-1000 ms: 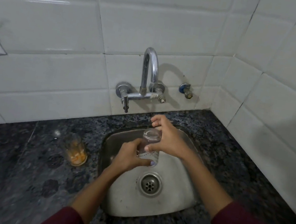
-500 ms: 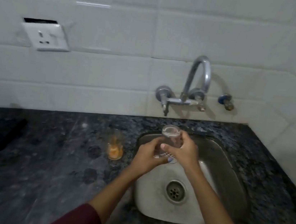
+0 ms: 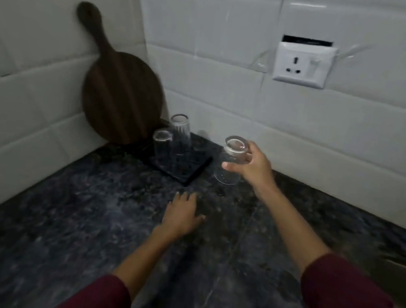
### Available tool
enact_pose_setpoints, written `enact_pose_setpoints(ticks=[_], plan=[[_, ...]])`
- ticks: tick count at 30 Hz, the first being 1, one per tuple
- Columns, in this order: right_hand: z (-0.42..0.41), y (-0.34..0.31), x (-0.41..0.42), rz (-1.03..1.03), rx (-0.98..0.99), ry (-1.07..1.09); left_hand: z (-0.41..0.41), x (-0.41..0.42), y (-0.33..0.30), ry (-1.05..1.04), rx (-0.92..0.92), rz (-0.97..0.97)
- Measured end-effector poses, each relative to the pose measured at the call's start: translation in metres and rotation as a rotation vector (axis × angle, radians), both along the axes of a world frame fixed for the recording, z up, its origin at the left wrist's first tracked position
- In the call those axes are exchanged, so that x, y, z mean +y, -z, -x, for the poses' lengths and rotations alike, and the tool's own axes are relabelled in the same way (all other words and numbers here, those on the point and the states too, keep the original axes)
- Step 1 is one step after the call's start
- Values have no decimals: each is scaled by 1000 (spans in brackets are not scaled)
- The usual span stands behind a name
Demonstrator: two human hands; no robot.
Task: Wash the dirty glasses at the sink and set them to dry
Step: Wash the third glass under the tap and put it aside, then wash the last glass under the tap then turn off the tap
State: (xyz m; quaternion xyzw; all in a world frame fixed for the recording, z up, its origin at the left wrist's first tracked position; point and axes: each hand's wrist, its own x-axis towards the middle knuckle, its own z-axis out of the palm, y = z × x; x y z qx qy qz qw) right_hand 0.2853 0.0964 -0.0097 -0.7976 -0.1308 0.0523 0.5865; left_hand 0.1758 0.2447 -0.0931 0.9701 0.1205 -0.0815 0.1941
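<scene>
— Where was the washed glass (image 3: 232, 161)?
— Upside down in the right hand (image 3: 253, 166), fingers wrapped round it, just right of the dark mat (image 3: 189, 171) bearing two inverted glasses (image 3: 169, 144).
— And the left hand (image 3: 181, 214)?
— Empty, fingers loose, over the granite counter (image 3: 72, 214)

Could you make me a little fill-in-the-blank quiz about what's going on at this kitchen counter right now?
1. The right hand holds a clear glass turned ____ down.
2. On the dark mat stand ____ glasses already set to dry.
3. The left hand holds ____ and lies open above the counter.
4. The round wooden board leans against the ____.

Missing words: upside; two; nothing; wall
</scene>
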Motion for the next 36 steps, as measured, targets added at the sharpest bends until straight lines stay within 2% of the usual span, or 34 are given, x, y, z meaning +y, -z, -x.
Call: enact_pose_setpoints(ticks=[3,9,22,25,27,29,32,36], plan=[[-26,21,69,51,41,-123,-1,37,11,-55,202,-44],[-54,55,139,153,94,-215,-7,66,33,-29,316,-20],[-54,66,149,263,129,-275,-11,63,35,-27,342,-23],[-37,55,121,180,159,-276,-15,46,30,-5,131,6],[-18,47,82,90,175,-217,-17,18,20,73,-93,155],[5,39,32,14,169,-129,-18,-23,6,182,-209,313],[37,24,-49,-22,69,11,-16,-90,-15,340,-230,469],[68,6,-154,-23,-59,193,-23,-173,-11,458,-132,575]])
